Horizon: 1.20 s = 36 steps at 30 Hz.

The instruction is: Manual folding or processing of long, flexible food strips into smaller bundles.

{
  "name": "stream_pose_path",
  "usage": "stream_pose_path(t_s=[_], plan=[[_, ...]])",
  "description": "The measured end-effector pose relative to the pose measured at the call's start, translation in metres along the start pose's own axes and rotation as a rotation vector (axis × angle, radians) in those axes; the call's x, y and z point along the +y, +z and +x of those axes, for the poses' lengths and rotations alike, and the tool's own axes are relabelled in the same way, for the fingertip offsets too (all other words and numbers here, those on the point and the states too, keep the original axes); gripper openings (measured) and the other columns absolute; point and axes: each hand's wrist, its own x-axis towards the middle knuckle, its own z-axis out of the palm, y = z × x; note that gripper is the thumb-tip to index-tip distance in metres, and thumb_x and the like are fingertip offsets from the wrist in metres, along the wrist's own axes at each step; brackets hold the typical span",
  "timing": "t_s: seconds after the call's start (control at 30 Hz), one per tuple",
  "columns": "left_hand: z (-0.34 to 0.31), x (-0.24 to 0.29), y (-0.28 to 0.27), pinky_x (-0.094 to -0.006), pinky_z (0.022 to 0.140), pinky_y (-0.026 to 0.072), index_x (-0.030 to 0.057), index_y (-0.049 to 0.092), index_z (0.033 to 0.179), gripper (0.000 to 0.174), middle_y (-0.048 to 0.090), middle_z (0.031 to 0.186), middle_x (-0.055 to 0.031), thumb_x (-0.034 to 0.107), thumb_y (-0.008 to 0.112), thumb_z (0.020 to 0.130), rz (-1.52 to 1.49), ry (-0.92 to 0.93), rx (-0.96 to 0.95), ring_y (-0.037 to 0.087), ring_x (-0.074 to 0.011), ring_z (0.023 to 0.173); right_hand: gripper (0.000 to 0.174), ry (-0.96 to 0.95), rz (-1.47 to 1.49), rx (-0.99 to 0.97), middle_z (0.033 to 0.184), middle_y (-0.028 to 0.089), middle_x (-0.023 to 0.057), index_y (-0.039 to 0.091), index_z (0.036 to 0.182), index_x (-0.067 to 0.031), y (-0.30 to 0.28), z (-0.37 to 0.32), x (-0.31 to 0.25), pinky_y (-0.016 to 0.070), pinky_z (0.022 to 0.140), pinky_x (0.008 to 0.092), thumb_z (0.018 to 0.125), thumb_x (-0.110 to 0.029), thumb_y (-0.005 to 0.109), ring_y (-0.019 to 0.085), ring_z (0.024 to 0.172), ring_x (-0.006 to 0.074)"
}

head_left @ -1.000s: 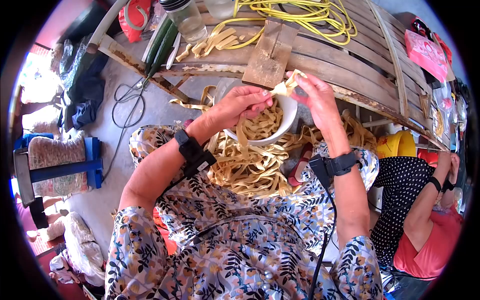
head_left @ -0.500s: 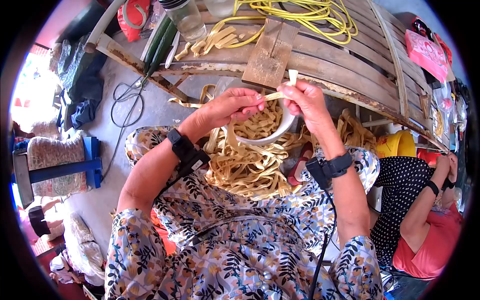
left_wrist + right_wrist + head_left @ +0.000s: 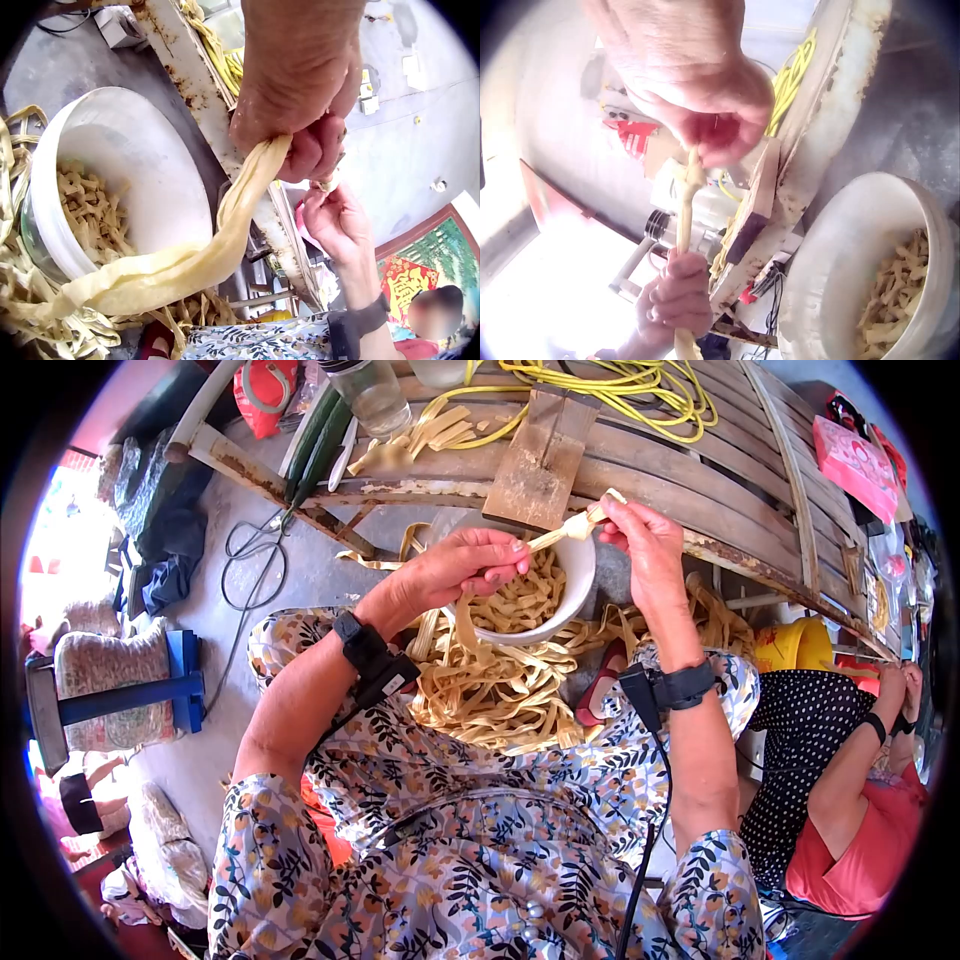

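A pale yellow strip (image 3: pixel 545 541) with a knot near its upper end is stretched between the two hands, above a white bowl (image 3: pixel 580 595) of similar pieces. My left hand (image 3: pixel 465 570) grips it with curled fingers; in the left wrist view the strip's long tail (image 3: pixel 180 274) hangs from that hand past the bowl (image 3: pixel 127 112). Thumb and fingertips of my right hand (image 3: pixel 645 545) pinch the short end just beyond the knot (image 3: pixel 692 177), as the right wrist view shows. A heap of loose strips (image 3: pixel 490 695) lies below the bowl.
A slatted bench (image 3: pixel 650 480) with rusty edges holds a wooden block (image 3: pixel 535 460), yellow cable (image 3: pixel 640 395), cut pieces (image 3: pixel 440 430), a jar (image 3: pixel 370 400) and long green vegetables (image 3: pixel 318 445). Another person (image 3: pixel 860 810) sits at the right, near a yellow bucket (image 3: pixel 795 645).
My right hand has moved outward to the right and its grip has shifted to the short end; the knot now shows between the hands. My left hand has barely moved.
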Motion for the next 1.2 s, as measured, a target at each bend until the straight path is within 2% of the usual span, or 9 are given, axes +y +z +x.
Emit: stream_pose_path(t_s=[0.17, 0.2, 0.3, 0.43, 0.6, 0.67, 0.8, 1.03, 1.2], plan=[[-0.005, 0.000, 0.000, -0.0150, 0.037, 0.0187, 0.0031, 0.055, 0.083, 0.025, 0.036, 0.054, 0.0070, 0.023, 0.043, 0.092, 0.026, -0.018, 0.002, 0.026, -0.0006, 0.042, 0.025, 0.179, -0.121, -0.244, 0.080, 0.060, -0.0007, 0.061, 0.099, -0.0040, 0.012, -0.016, -0.018, 0.0432, 0.055, 0.0158, 0.082, -0.022, 0.059, 0.052, 0.069, 0.0027], [-0.006, -0.001, 0.001, -0.0150, 0.037, 0.0187, 0.0031, 0.055, 0.083, 0.025, 0.036, 0.054, 0.0070, 0.023, 0.043, 0.092, 0.031, -0.017, 0.000, 0.026, -0.0006, 0.042, 0.023, 0.207, -0.110, -0.252, 0.072, 0.057, -0.0023, 0.060, 0.098, -0.0031, 0.019, -0.018, -0.018, 0.0395, 0.051, 0.0140, 0.080, -0.017, 0.061, 0.050, 0.063, 0.0026], [-0.006, -0.001, -0.002, -0.0150, 0.037, 0.0183, 0.0026, 0.055, 0.084, 0.024, 0.036, 0.054, 0.0069, 0.023, 0.044, 0.092, 0.018, -0.012, -0.006, 0.026, -0.0006, 0.042, 0.019, 0.155, -0.030, -0.350, 0.069, 0.055, -0.0015, 0.060, 0.094, -0.0022, 0.017, -0.013, 0.001, 0.0349, 0.047, 0.0137, 0.078, -0.012, 0.062, 0.047, 0.055, 0.0028], [-0.007, 0.006, -0.006, -0.0144, 0.037, 0.0198, 0.0019, 0.054, 0.083, 0.023, 0.036, 0.055, 0.0071, 0.022, 0.046, 0.091, -0.011, -0.003, 0.000, 0.026, -0.0005, 0.042, 0.016, 0.159, 0.085, -0.277, 0.067, 0.053, -0.0004, 0.060, 0.092, -0.0012, 0.016, -0.014, -0.006, 0.0328, 0.045, 0.0145, 0.077, -0.008, 0.062, 0.042, 0.051, 0.0025], [-0.008, 0.013, -0.004, -0.0131, 0.038, 0.0234, 0.0020, 0.055, 0.084, 0.022, 0.038, 0.055, 0.0072, 0.022, 0.047, 0.090, -0.025, -0.017, 0.012, 0.028, -0.0006, 0.042, 0.019, 0.203, 0.137, -0.302, 0.068, 0.054, -0.0003, 0.060, 0.095, -0.0011, 0.018, -0.011, -0.010, 0.0322, 0.046, 0.0145, 0.084, -0.015, 0.057, 0.041, 0.051, 0.0018], [-0.008, 0.017, 0.000, -0.0138, 0.041, 0.0266, 0.0020, 0.056, 0.085, 0.022, 0.041, 0.056, 0.0068, 0.022, 0.047, 0.090, 0.118, 0.020, 0.079, 0.033, -0.0013, 0.045, 0.028, 0.203, 0.146, -0.307, 0.069, 0.057, 0.0013, 0.061, 0.094, -0.0016, 0.019, -0.008, -0.014, 0.0371, 0.046, 0.0135, 0.086, -0.028, 0.054, 0.045, 0.054, 0.0015], [-0.009, 0.031, -0.004, -0.0165, 0.047, 0.0321, 0.0027, 0.060, 0.087, 0.023, 0.045, 0.059, 0.0059, 0.023, 0.049, 0.089, 0.654, 0.135, 0.191, 0.040, -0.0025, 0.051, 0.029, 0.149, 0.132, -0.264, 0.068, 0.057, 0.0029, 0.061, 0.094, 0.0001, 0.010, 0.005, -0.011, 0.0365, 0.046, 0.0139, 0.087, -0.026, 0.052, 0.045, 0.052, 0.0024], [0.013, 0.069, -0.024, -0.0181, 0.050, 0.0315, 0.0048, 0.062, 0.082, 0.020, 0.044, 0.059, 0.0061, 0.021, 0.052, 0.086, 0.923, 0.431, 0.578, 0.037, -0.0026, 0.055, 0.022, -0.004, 0.289, -0.060, 0.071, 0.058, 0.0059, 0.060, 0.093, 0.0019, 0.018, 0.042, -0.014, 0.0393, 0.048, 0.0172, 0.086, -0.019, 0.056, 0.046, 0.053, 0.0058], [0.053, 0.069, -0.046, -0.0204, 0.051, 0.0347, 0.0039, 0.064, 0.079, 0.019, 0.050, 0.060, 0.0032, 0.020, 0.055, 0.083, 0.893, 0.550, 0.715, 0.042, -0.0044, 0.056, 0.022, -0.079, 0.341, 0.052, 0.074, 0.059, 0.0081, 0.060, 0.094, 0.0038, 0.021, 0.067, -0.009, 0.0428, 0.050, 0.0191, 0.085, -0.016, 0.056, 0.049, 0.055, 0.0077]])
